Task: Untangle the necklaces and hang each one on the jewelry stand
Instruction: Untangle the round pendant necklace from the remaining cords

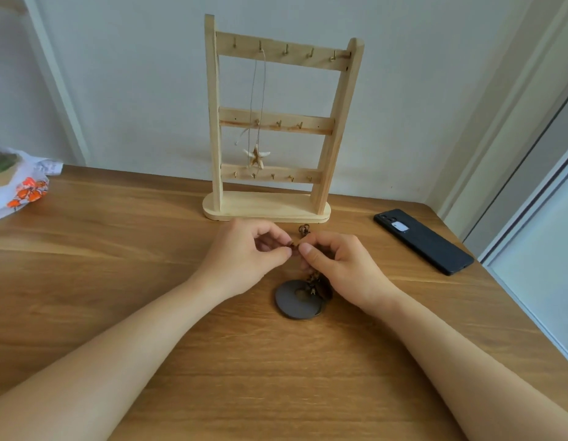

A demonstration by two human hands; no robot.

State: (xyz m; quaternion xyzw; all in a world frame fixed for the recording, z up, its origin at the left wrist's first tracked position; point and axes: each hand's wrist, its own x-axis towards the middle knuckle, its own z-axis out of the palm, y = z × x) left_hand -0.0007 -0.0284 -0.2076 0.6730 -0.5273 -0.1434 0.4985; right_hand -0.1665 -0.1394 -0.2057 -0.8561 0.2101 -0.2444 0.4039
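Head cam view: both hands are close together over the desk (pixel 117 265), just in front of the jewelry stand (pixel 213 122). The left hand (pixel 244 253) and right hand (pixel 343 265) each have a narrow grip, pinching the same brown cord (pixel 294 246). Its dark disc pendant (pixel 287 302) lies on the desk by the right wrist. A starfish necklace (pixel 256 156) already hangs from a top hook. There's a black phone (pixel 425 241) off to the right.

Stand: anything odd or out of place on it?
The stand stands upright. Its middle rail shows three hooks against five on the others, with small dark dots near both ends, maybe empty holes. A loose strand of the star necklace seems caught on its left hook.
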